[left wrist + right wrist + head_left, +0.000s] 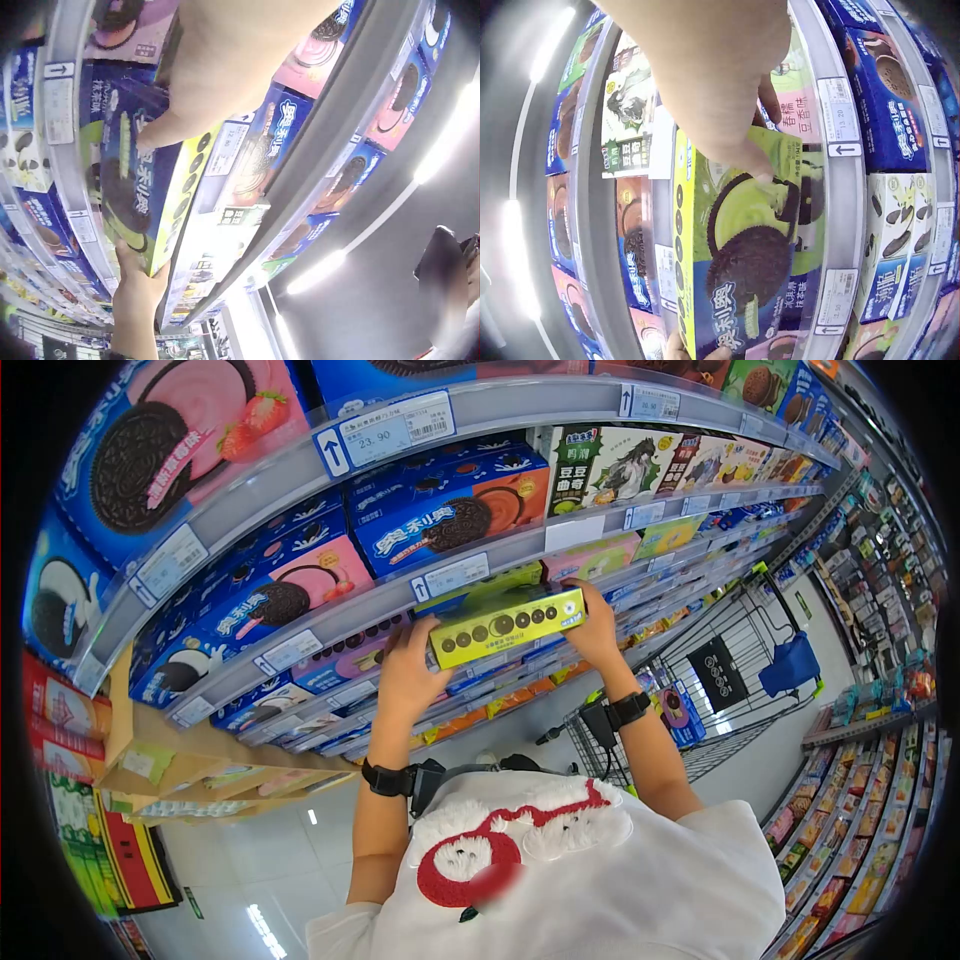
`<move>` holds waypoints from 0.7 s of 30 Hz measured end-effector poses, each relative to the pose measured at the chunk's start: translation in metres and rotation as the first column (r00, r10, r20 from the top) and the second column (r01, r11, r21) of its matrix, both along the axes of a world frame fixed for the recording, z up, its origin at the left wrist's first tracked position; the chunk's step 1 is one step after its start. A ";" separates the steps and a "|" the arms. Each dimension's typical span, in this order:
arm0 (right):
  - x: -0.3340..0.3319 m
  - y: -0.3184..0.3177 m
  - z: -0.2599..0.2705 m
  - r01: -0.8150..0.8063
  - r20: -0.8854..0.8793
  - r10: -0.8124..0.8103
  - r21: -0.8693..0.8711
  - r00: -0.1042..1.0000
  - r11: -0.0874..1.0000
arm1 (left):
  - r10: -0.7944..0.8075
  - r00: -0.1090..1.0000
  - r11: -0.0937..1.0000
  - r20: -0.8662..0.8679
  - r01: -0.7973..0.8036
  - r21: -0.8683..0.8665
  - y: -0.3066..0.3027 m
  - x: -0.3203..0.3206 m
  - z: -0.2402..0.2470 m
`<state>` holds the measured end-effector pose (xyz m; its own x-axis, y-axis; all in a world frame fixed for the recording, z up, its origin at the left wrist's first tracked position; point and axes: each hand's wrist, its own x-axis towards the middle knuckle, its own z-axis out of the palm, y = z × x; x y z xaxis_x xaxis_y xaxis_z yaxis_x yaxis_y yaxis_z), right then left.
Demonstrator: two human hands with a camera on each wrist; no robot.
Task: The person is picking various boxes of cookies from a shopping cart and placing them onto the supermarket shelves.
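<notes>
Between both hands is a green and blue cookie box (510, 628) with dark sandwich cookies on its front, held in front of a shelf of similar boxes. My left hand (408, 668) grips its left end, thumb along the blue part of the face in the left wrist view. At the other end my right hand (597, 628) holds the green part, its thumb on the front of the box (739, 247) in the right wrist view. The box's narrow yellow-green side faces up toward the head camera.
Blue cookie boxes (450, 515) fill the shelf above, behind a price-tag rail (390, 440). A shopping cart (720, 670) with a box in it stands to the right. Another stocked shelf (850, 840) lies at the lower right, a cardboard display (180, 750) at the left.
</notes>
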<state>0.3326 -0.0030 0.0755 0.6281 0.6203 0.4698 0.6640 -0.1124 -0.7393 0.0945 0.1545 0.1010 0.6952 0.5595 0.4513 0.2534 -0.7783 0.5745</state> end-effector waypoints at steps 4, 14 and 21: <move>0.008 0.011 0.004 -0.029 -0.045 0.027 -0.050 0.999 0.998 | -0.017 0.992 0.992 -0.126 0.033 0.121 0.015 0.003 0.005; 0.018 0.028 0.002 -0.060 0.047 0.073 -0.236 0.996 0.970 | -0.099 0.948 0.995 -0.304 0.095 -0.030 0.041 0.008 0.016; 0.023 0.036 0.015 0.101 0.466 0.046 -0.287 0.883 0.953 | -0.199 0.957 0.980 -0.210 0.189 -0.064 0.058 0.013 0.008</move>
